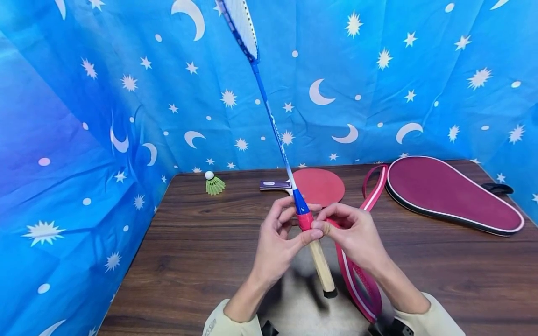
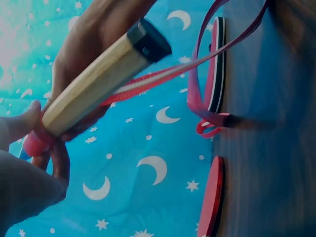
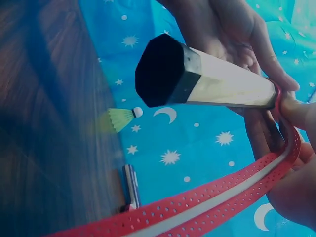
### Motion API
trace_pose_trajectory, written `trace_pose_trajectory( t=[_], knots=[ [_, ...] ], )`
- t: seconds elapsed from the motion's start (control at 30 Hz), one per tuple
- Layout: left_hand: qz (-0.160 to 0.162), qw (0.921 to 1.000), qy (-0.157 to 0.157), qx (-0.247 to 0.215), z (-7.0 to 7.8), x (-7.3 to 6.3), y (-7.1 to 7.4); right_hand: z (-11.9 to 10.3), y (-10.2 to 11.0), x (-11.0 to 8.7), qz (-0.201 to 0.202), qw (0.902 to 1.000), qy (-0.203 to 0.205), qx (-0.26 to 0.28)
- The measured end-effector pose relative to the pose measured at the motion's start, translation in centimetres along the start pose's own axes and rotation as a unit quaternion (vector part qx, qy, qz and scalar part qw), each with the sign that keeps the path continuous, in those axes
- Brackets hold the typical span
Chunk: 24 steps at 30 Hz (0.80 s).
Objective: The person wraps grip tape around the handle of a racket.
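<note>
A blue and white badminton racket (image 1: 277,135) leans upright to the left, its head cut off at the top of the head view. Its bare wooden handle (image 1: 321,268) ends in a black butt cap (image 2: 148,42). My left hand (image 1: 273,245) holds the racket near the top of the handle, thumb against it. Red perforated grip tape (image 3: 222,192) with a pale centre stripe wraps that upper part. With thumb and index finger, my right hand (image 1: 357,233) pinches the tape right at the handle. The loose tape runs down in a long loop beside the handle.
A red table tennis paddle (image 1: 323,184) lies behind the hands on the wooden table (image 1: 201,247). To its left stands a green shuttlecock (image 1: 215,184). A maroon paddle case (image 1: 445,196) rests at the right. Blue star-patterned cloth (image 1: 235,116) hangs behind the table.
</note>
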<state>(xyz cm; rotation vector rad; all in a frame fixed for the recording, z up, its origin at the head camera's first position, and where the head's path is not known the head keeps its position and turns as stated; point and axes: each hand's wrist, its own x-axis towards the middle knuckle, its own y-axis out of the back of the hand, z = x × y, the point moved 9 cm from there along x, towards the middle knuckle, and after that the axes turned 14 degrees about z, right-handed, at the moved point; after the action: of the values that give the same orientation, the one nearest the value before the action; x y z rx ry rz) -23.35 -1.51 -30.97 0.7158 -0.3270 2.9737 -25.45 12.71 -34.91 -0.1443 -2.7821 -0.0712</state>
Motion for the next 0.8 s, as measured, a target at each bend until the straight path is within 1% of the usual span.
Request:
trace_pose_trajectory(
  t=[0.13,0.2,0.27,0.33,0.4,0.47,0.57,0.67,0.73,0.8],
  knots=[
    [-0.009,0.9997,-0.013,-0.018,0.0,0.1,0.2,0.1,0.0,0.0,-0.024,0.9986,-0.036,0.03],
    [-0.01,0.9995,-0.019,-0.022,-0.5,0.2,0.3,0.5,0.1,0.1,-0.038,0.9967,-0.059,0.041],
    [-0.008,0.9993,-0.021,-0.03,-1.0,0.2,0.4,0.8,0.1,0.2,-0.058,0.9945,-0.072,0.051],
    [0.001,0.9991,-0.016,-0.039,-1.7,0.2,0.7,1.1,0.2,0.2,-0.08,0.9918,-0.084,0.054],
    [0.013,0.9989,-0.005,-0.045,-2.2,0.2,0.9,1.3,0.4,0.1,-0.095,0.9902,-0.092,0.045],
    [0.025,0.9984,0.006,-0.05,-2.6,0.2,1.1,1.2,0.6,0.1,-0.103,0.9906,-0.086,0.028],
    [0.036,0.998,0.014,-0.05,-2.9,0.2,1.2,0.5,0.8,0.3,-0.096,0.9941,-0.051,-0.001],
    [0.04,0.9981,0.008,-0.046,-2.9,0.2,1.3,-0.2,0.7,0.3,-0.085,0.9963,-0.009,-0.005],
    [0.039,0.9984,0.002,-0.04,-2.8,0.1,1.4,-0.5,0.6,0.3,-0.076,0.9971,0.002,-0.008],
    [0.036,0.9986,0.001,-0.038,-2.8,0.0,1.5,-0.5,0.4,0.2,-0.067,0.9977,0.0,-0.007]
  ],
)
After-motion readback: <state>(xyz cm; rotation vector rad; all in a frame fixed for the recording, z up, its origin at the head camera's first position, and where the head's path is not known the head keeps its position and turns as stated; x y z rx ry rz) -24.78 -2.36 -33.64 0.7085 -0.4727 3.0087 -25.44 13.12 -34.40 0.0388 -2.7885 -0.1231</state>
